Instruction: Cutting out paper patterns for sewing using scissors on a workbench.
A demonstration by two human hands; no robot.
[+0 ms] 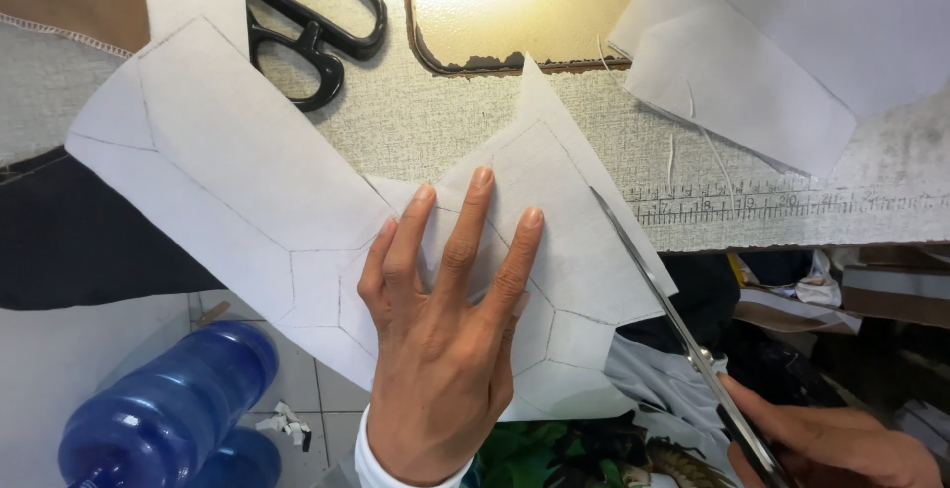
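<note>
My left hand (445,330) lies flat, fingers spread, on a white fabric piece (247,181) marked with pencil lines, which hangs over the table's near edge. My right hand (841,443) at the lower right grips the handles of a pair of silver scissors (658,295). The long blades run along the right edge of the fabric piece, pointing up and left toward its drawn line.
Black-handled scissors (317,23) lie at the back of the textured table (435,122). More white fabric pieces (752,43) rest at the top right, above a printed ruler strip (772,203). A blue water bottle (168,409) stands on the floor below left.
</note>
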